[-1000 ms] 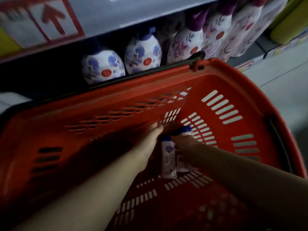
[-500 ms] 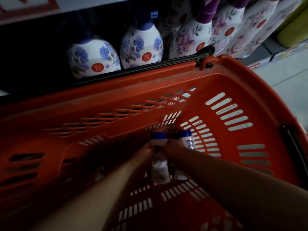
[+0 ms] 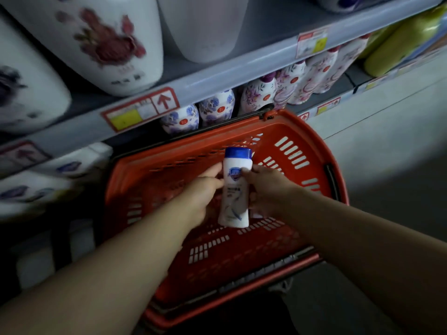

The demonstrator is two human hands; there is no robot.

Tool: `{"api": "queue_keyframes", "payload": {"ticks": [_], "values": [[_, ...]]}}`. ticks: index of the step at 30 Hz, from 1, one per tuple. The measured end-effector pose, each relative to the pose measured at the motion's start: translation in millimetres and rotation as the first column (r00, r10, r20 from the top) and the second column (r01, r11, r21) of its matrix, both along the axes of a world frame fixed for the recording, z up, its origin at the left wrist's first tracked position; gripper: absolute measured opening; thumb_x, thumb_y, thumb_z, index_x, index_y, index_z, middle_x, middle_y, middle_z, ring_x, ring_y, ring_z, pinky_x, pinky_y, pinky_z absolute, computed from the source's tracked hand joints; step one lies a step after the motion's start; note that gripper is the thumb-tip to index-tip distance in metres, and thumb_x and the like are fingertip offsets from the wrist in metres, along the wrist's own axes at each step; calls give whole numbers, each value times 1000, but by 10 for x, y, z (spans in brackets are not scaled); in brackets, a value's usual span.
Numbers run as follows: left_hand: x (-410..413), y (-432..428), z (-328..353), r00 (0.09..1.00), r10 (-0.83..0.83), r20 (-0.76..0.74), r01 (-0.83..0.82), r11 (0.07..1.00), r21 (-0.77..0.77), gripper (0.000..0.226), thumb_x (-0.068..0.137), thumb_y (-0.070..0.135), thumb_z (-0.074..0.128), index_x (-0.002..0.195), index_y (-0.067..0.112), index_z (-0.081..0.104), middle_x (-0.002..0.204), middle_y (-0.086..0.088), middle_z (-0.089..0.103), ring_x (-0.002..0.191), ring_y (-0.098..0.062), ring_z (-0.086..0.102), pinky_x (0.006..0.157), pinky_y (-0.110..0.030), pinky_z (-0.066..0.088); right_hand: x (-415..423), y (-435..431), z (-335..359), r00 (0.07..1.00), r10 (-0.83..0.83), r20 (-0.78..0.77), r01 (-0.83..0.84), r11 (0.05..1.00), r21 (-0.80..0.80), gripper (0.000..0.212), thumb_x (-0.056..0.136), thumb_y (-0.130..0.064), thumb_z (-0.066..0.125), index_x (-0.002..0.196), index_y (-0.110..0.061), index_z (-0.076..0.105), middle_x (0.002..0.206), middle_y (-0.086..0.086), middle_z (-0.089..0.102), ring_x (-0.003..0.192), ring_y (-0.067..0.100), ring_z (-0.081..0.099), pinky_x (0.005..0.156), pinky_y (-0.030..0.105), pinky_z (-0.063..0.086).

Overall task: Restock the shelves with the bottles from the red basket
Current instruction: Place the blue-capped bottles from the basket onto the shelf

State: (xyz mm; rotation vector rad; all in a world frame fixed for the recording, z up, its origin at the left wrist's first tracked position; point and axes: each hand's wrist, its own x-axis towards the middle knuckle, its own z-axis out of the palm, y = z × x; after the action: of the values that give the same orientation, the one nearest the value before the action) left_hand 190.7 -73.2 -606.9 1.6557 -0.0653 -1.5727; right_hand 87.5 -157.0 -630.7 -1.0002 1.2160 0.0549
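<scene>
A red basket (image 3: 310, 141) sits on the floor against the shelving. Above its floor I hold a white bottle with a blue cap (image 3: 235, 189) upright. My left hand (image 3: 205, 189) grips its left side. My right hand (image 3: 268, 187) curls in from the right, its thumb lying on the bottle's label. A second white bottle (image 3: 256, 215) shows only as a sliver under my right hand, which seems to grip it; the rest is hidden. I see no other bottles on the basket's floor.
The lowest shelf behind the basket holds floral pump bottles (image 3: 217, 107). A grey shelf edge (image 3: 217, 78) with price tags runs above them and carries large white floral containers (image 3: 96, 44). Yellow-green bottles (image 3: 406, 39) stand far right. Pale floor (image 3: 387, 146) lies right of the basket.
Both hands closed on the two bottles at the basket's bottom and lifted them. My view pulled back and up, bringing the upper shelf into sight.
</scene>
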Motion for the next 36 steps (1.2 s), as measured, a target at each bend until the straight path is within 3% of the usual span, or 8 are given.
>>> {"api": "queue_keyframes", "payload": {"ticks": [6, 10, 14, 18, 24, 28, 33, 36], "values": [[179, 333, 1050, 999, 31, -32, -34, 996, -82, 57, 98, -3, 35, 145, 29, 41, 145, 3, 46, 130, -18, 45, 86, -35, 45, 27, 217, 1402, 982, -41, 184, 20, 993, 115, 18, 101, -19, 42, 90, -12, 54, 58, 0, 60, 43, 7, 56, 41, 19, 47], [299, 602, 1810, 998, 5, -57, -13, 988, -152, 58, 99, 1, 36, 141, 40, 43, 145, 7, 49, 129, -21, 49, 83, -40, 46, 102, 428, 2265, 964, -48, 262, 15, 992, 124, 19, 101, -18, 41, 96, -12, 58, 74, 3, 63, 50, 4, 60, 39, 18, 45], [344, 832, 2624, 998, 55, -42, -63, 973, -220, 56, 97, 2, 42, 137, 41, 48, 139, 5, 55, 123, -21, 55, 103, -54, 39, 142, 604, 3031, 954, -15, 301, -13, 996, 93, 21, 100, -22, 42, 98, -16, 61, 92, 4, 67, 76, 11, 65, 56, 28, 54], [311, 1005, 3421, 997, 77, -19, -80, 945, -317, 57, 93, 2, 49, 137, 37, 50, 126, 4, 65, 106, -18, 66, 83, -41, 53, 96, 721, 3784, 919, -38, 393, -12, 992, 123, 22, 99, -22, 42, 97, -14, 63, 91, 4, 69, 80, 15, 67, 63, 34, 59], [174, 1187, 4390, 994, 67, 90, -19, 891, -453, 65, 81, 7, 59, 137, 40, 47, 118, 0, 70, 105, -19, 68, 77, -35, 58, 7, 834, 4715, 871, 8, 491, -54, 995, 80, 25, 97, -25, 44, 104, -9, 63, 95, 9, 70, 87, 21, 68, 69, 38, 60], [57, 1261, 4934, 976, 141, 168, -35, 856, -515, 64, 78, 11, 62, 134, 40, 50, 111, -3, 72, 100, -18, 70, 76, -35, 55, -35, 875, 5241, 849, 73, 524, -95, 995, 16, 30, 95, -27, 46, 111, -8, 63, 99, 8, 68, 91, 22, 65, 77, 41, 58], [-127, 1379, 5605, 952, 239, 192, -81, 800, -595, 62, 81, 9, 60, 137, 35, 48, 118, -8, 69, 106, -26, 67, 81, -40, 56, -156, 914, 5959, 791, 252, 557, -221, 967, -124, 22, 95, -27, 47, 102, -15, 64, 91, 2, 69, 85, 15, 65, 68, 33, 59], [-215, 1464, 5991, 934, 278, 225, -82, 778, -623, 67, 79, 13, 61, 140, 36, 45, 121, -10, 66, 109, -28, 66, 83, -49, 54, -213, 945, 6365, 739, 354, 574, -286, 935, -209, 23, 96, -26, 46, 107, -15, 63, 100, 4, 70, 97, 19, 66, 79, 39, 58]]}}
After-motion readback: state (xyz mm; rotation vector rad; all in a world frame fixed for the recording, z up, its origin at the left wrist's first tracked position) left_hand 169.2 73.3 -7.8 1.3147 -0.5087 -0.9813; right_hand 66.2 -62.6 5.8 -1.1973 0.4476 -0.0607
